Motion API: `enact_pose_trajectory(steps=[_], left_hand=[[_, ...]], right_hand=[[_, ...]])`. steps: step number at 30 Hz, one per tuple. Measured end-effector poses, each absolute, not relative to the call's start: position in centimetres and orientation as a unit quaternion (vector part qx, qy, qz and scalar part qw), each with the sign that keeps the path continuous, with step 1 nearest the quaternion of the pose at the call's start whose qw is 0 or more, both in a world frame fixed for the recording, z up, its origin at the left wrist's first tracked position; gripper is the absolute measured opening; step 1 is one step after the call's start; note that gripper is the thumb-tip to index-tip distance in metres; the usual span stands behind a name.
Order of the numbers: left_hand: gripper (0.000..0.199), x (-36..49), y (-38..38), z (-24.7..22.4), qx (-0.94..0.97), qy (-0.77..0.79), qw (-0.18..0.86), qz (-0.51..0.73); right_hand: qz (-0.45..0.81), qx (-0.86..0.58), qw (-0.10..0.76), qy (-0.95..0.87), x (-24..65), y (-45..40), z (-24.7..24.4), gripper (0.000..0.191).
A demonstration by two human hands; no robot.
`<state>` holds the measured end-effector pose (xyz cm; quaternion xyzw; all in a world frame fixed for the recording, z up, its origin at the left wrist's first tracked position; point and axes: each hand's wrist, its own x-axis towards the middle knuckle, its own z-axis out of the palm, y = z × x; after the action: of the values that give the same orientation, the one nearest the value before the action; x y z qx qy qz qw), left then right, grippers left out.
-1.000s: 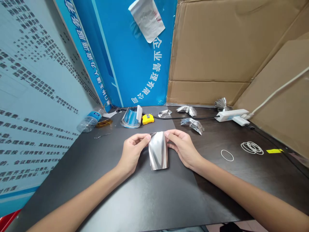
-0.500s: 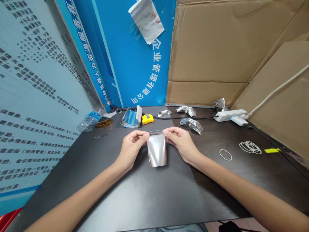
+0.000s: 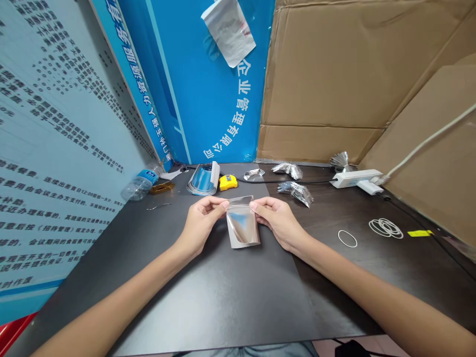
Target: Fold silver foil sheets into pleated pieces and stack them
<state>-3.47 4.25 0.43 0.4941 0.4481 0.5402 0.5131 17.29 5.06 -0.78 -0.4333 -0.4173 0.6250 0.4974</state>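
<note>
- Silver foil pouch is seen flat and upright on the dark mat, centred between the hands; contact of its bottom edge with the mat cannot be told.
- Pouch is judged light, thin and slippery, with a glossy skin that creases easily; hold is best taken at the top edge, one side each.
- Left hand: top left corner is grasped, pinched between thumb and fingers.
- Right hand: top right corner is grasped in the same pinch, so the pouch is held by both hands.
- Forearms are angled inward from the lower corners, wrists slightly bent, palms turned down.
- Beyond the pouch: yellow tape measure, blue-lined foil roll, crumpled foil pouches.
- Left of the pouch: plastic water bottle.
- Right of the pouch: white power strip, rubber bands, yellow note.
- Behind the pouch: blue printed board, cardboard sheet.
</note>
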Motion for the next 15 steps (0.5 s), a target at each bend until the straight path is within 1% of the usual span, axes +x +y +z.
enact_pose_trajectory(steps=[9, 15], left_hand=[[0.033, -3.63, 4.46, 0.18, 0.472, 0.442, 0.524, 0.554], [0.033, -3.89, 4.83, -0.20, 0.475, 0.450, 0.525, 0.545]], right_hand=[[0.653, -0.427, 0.448, -0.437, 17.75, 5.01, -0.12, 0.039], [0.631, -0.443, 0.441, -0.459, 17.82, 5.34, -0.41, 0.040]])
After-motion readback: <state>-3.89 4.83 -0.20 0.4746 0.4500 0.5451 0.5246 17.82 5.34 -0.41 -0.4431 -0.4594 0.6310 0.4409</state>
